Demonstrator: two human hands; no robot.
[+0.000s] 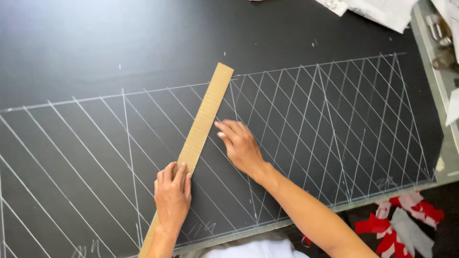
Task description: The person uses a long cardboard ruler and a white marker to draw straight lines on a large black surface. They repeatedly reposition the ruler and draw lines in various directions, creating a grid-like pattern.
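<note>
- While the left hand (172,193) is pressing flat, fingers spread, on the near part of the cardboard strip (201,129), nothing is being gripped.
- The strip is lying diagonally on the black fabric (95,57) covering the bench.
- The right hand (241,145) is resting just right of the strip; its grip cannot be told.
- White chalk lines (334,119) are crossing the fabric.

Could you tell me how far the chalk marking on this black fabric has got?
Crossed lines already fill the black fabric's right side; the left carries single diagonals. The left hand presses the cardboard strip flat, the right hand at its edge. The left's crossing diagonals remain.
</note>
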